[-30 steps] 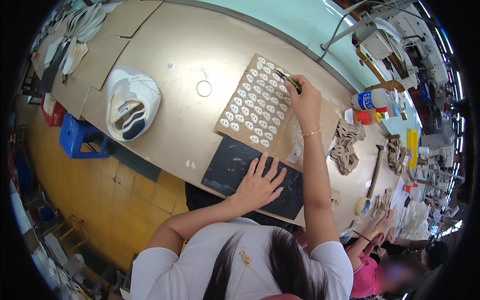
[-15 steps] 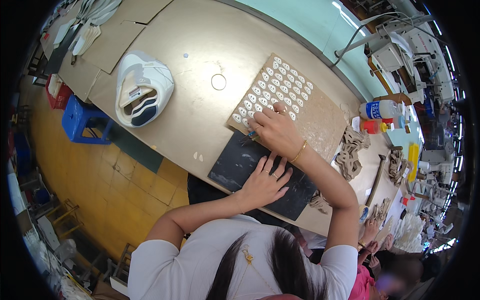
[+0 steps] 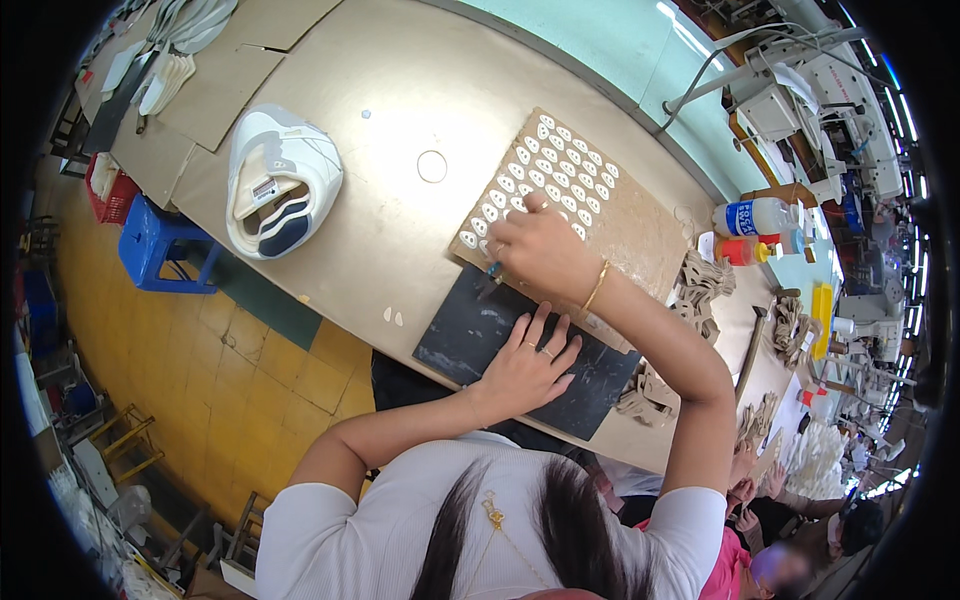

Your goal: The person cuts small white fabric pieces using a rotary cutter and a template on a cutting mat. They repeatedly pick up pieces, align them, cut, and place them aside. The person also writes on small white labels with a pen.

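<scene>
My left hand lies flat with fingers spread on a black mat at the table's front edge. My right hand is closed above the border between the mat and a brown board. From under its fingers a small blue-handled tool sticks out, its dark thin end over the mat; its exact kind is hidden. Rows of small white rounded-triangle pieces, each with a hole, lie on the board beyond my right hand. Two similar pale pieces lie on the table left of the mat.
A white and grey shoe stands at the left, with a rubber band right of it. Bundles of beige cut parts, a hammer and bottles are at the right. A blue stool stands beside the table.
My right hand has shifted slightly left with the tool, and my right elbow has swung outward. My left hand stays on the mat.
</scene>
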`<action>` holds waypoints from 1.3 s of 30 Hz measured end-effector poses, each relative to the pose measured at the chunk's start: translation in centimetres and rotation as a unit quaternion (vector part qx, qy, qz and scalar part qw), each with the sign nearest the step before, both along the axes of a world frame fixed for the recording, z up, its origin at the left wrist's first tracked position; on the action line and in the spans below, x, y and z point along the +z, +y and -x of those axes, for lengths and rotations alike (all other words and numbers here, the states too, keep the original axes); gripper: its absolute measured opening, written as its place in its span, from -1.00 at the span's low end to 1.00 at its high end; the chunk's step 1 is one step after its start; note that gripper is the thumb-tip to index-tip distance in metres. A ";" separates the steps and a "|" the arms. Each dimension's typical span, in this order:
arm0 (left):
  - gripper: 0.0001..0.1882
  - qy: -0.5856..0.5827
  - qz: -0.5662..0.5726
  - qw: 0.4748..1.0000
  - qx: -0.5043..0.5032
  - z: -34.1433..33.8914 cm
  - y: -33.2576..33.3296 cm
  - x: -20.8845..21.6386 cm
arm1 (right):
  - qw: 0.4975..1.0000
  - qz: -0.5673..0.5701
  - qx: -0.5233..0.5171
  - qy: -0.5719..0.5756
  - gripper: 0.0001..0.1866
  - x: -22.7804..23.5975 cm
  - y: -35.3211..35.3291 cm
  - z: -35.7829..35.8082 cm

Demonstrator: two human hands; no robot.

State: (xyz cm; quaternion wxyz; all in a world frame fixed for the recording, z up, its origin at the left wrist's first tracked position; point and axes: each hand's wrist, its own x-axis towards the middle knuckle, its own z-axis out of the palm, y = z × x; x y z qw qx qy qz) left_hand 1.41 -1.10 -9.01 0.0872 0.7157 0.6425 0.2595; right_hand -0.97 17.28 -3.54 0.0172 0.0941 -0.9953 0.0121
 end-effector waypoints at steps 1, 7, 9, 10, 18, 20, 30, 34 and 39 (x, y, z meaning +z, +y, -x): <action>-0.42 -0.002 0.000 1.000 0.000 0.0 0.0 0.1 | 0.999 0.041 -0.033 0.008 -0.91 0.1 0.6 0.2; -0.42 -0.001 -0.007 1.000 -0.001 -0.1 -0.1 -0.3 | 0.937 0.130 -0.298 0.130 -0.78 -0.9 9.6 2.7; -0.42 0.001 -0.017 1.000 -0.001 -0.1 -0.2 -0.2 | 0.942 0.094 -0.306 0.098 -0.74 -1.2 12.6 2.7; -0.43 0.002 -0.017 1.000 0.002 -0.1 -0.1 -0.2 | 0.945 0.079 -0.307 0.080 -0.71 -1.4 13.5 3.0; -0.44 0.005 -0.009 1.000 0.006 0.0 -0.1 -0.2 | 0.966 0.018 -0.254 0.034 -0.78 -2.2 15.0 4.3; -0.43 0.006 -0.008 1.000 0.004 0.0 -0.1 -0.1 | 0.969 0.000 -0.247 0.020 -0.80 -1.9 15.0 4.4; -0.41 0.014 -0.007 1.000 -0.003 0.0 -0.1 -0.2 | 0.982 -0.107 -0.155 -0.013 -0.94 -1.0 15.1 5.7; -0.40 0.012 -0.005 1.000 -0.009 -0.1 -0.1 -0.2 | 0.980 -0.134 -0.144 -0.027 -0.91 -1.5 15.3 6.0; -0.41 0.020 -0.015 1.000 0.000 -0.1 -0.1 -0.3 | 0.985 -0.114 -0.131 -0.002 -0.91 -1.6 16.0 5.9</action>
